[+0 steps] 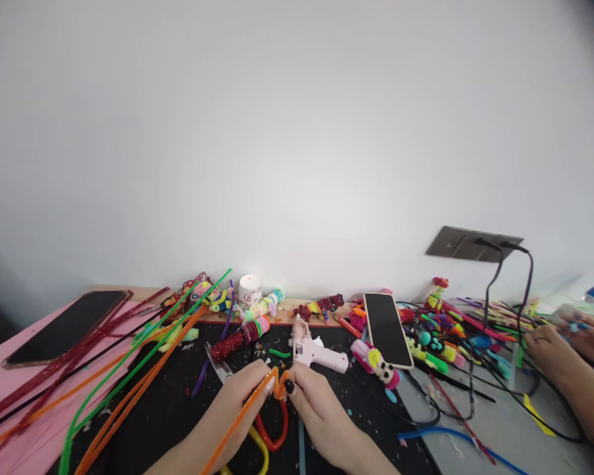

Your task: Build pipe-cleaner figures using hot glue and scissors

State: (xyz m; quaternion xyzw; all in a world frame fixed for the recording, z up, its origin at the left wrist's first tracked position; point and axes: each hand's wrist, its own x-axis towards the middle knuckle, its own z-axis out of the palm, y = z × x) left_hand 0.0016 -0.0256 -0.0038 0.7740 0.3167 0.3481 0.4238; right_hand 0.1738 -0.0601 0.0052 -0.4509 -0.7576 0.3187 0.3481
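Between my hands an orange pipe cleaner (279,385) is bent into a zigzag, and its long tail runs down toward me across the left forearm. My left hand (250,396) pinches it on one side. On the other side my right hand (311,399) has it between thumb and fingers, the thumb showing a dark nail. Beneath the hands lie scissors (273,442) with red and yellow handles, partly covered by the left hand. Just beyond the hands rests a pale pink glue gun (321,355) on the black mat (371,432).
Long pipe cleaners (143,340) and a dark phone (69,326) lie left on pink sheets. A paper cup (250,290) stands by the wall. Another phone (387,330), fuzzy figures and cables crowd the right, near another person's hands (549,349). A wall socket (475,244) holds two plugs.
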